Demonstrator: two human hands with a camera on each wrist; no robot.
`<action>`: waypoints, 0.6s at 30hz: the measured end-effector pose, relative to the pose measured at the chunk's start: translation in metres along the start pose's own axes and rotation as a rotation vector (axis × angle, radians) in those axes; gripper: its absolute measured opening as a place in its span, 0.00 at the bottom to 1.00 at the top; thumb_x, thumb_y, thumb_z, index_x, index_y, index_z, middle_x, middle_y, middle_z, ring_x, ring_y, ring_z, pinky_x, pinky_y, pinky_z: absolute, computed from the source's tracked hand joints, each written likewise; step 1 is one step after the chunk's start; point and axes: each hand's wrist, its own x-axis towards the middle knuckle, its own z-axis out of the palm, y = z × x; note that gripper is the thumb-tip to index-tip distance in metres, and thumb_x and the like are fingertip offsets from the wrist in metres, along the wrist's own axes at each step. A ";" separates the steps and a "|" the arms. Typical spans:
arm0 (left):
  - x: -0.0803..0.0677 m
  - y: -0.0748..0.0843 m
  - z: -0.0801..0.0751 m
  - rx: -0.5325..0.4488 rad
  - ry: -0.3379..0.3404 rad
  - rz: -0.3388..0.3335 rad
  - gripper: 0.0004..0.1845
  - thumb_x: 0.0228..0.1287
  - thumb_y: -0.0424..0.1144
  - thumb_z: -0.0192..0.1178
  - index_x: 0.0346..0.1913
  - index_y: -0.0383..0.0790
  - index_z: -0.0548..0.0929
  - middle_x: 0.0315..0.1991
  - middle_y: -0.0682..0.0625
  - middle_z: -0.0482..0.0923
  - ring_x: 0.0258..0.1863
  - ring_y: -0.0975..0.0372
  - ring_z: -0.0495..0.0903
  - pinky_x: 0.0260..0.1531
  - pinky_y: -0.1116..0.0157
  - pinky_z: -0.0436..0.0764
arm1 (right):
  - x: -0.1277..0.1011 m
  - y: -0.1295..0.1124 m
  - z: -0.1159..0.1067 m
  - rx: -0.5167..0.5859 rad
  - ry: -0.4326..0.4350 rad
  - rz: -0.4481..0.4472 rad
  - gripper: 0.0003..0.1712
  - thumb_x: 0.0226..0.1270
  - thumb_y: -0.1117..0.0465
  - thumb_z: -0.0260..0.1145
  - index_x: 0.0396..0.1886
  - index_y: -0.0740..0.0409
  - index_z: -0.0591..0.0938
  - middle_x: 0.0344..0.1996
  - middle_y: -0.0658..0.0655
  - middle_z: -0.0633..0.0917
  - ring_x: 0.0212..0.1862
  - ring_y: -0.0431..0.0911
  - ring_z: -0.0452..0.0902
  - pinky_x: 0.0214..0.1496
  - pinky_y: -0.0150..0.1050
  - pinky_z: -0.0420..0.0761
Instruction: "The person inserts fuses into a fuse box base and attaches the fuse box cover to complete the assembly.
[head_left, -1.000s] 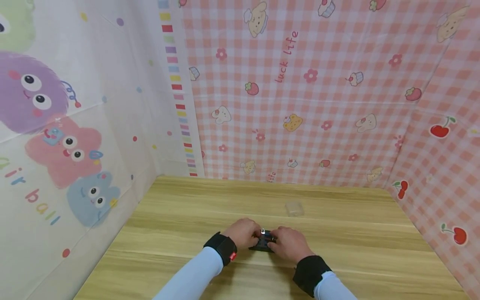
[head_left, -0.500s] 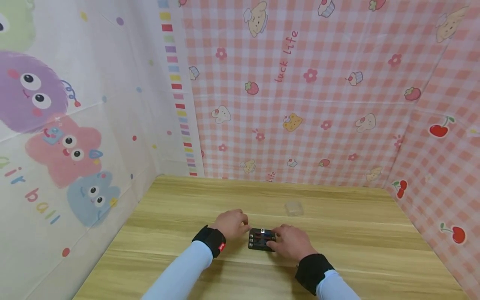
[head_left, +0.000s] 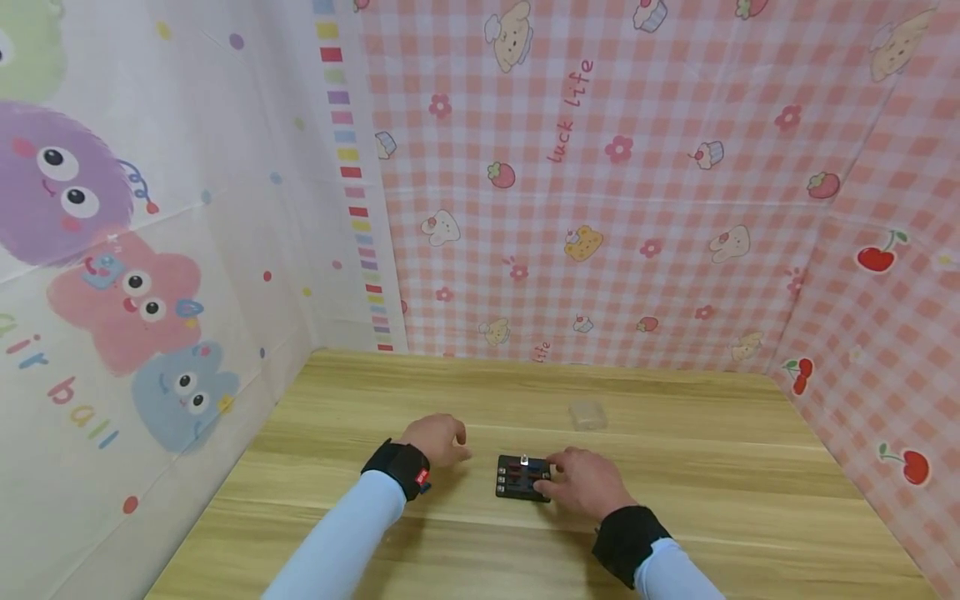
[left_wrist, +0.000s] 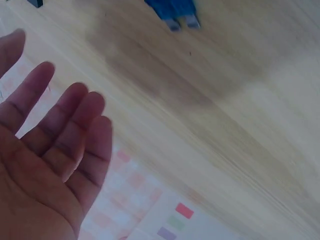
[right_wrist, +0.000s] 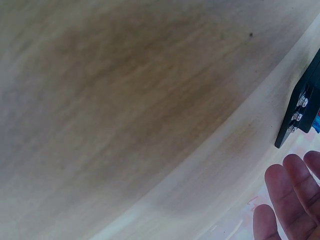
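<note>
fuse block lies flat on the counter

wooden counter [head_left: 675, 508] fronts pink checked cloth. a black fuse block [head_left: 522, 477] lies flat mid-counter, face up, its long axis running away from the person. the right hand [head_left: 583, 482] touches its right edge, fingers relaxed, gripping nothing. the left hand [head_left: 437, 439] hovers apart, left of it, fingers spread, grip empty.

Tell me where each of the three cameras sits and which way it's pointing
Head: worn high, facing forward and down at the wooden table; shows both sleeved arms, left hand, right hand beside the black fuse box.
Left wrist: looks past the left hand's straight fingers at the tabletop and a small blue piece.
Right wrist: looks along the table; fingertips and the fuse box edge show.
Head and right wrist views share the fuse box.
</note>
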 end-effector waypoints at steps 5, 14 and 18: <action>-0.002 -0.010 -0.001 0.010 -0.051 -0.032 0.09 0.54 0.45 0.74 0.30 0.45 0.85 0.33 0.53 0.81 0.34 0.59 0.77 0.37 0.57 0.78 | 0.000 0.002 0.000 0.006 0.004 -0.004 0.30 0.59 0.39 0.72 0.54 0.54 0.85 0.37 0.50 0.84 0.39 0.46 0.79 0.44 0.48 0.78; -0.024 -0.009 -0.009 0.000 -0.084 -0.090 0.15 0.42 0.38 0.80 0.18 0.49 0.80 0.19 0.58 0.75 0.22 0.63 0.73 0.24 0.63 0.74 | -0.003 0.002 -0.003 0.031 -0.006 0.007 0.32 0.58 0.38 0.71 0.55 0.54 0.85 0.40 0.52 0.85 0.41 0.48 0.80 0.46 0.50 0.78; -0.030 -0.004 -0.017 0.010 -0.115 -0.112 0.15 0.42 0.37 0.80 0.18 0.48 0.80 0.19 0.58 0.75 0.23 0.64 0.73 0.25 0.63 0.74 | -0.002 0.002 -0.003 0.034 -0.008 0.009 0.33 0.58 0.37 0.71 0.55 0.54 0.85 0.41 0.52 0.85 0.43 0.49 0.80 0.48 0.50 0.78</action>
